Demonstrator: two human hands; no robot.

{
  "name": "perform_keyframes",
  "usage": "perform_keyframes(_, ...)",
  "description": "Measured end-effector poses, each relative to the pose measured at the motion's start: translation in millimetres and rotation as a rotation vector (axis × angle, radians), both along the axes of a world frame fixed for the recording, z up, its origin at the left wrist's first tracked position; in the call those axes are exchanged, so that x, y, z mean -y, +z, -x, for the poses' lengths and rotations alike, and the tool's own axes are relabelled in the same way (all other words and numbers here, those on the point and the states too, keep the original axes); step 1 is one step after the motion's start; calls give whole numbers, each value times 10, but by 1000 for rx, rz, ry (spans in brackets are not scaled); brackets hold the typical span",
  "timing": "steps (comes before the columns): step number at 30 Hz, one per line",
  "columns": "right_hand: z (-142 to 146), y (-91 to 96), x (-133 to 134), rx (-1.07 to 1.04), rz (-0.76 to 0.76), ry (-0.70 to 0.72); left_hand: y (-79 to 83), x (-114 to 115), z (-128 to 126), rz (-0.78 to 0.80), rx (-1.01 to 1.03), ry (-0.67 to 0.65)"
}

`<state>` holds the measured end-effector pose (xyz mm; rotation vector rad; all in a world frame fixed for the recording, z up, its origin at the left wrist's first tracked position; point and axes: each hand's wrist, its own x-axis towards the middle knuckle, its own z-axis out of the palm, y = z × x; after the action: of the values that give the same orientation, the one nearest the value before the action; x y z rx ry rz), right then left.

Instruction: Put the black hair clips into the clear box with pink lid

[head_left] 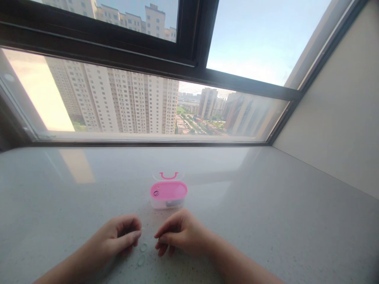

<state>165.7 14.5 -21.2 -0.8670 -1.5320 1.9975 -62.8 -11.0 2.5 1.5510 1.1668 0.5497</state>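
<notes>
A small clear box with a pink inner tray (168, 194) stands open on a pale stone sill (266, 205), its clear lid with a pink clasp tipped back. My left hand (120, 236) rests just in front of it, fingers pinched on something thin and tiny. My right hand (177, 233) lies beside it, fingers also pinched together, what they hold too small to name. Two small clear round pieces (142, 253) lie on the sill between and below the hands.
The sill runs to a large window with a dark frame (154, 142) at the back. A beige wall (334, 130) closes off the right side. Tall buildings show through the glass.
</notes>
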Motion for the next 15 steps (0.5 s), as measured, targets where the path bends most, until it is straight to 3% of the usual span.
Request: perform_keyframes(15,8,-1,-4,-14,8,-7,25,11,-18,-7,-11,6)
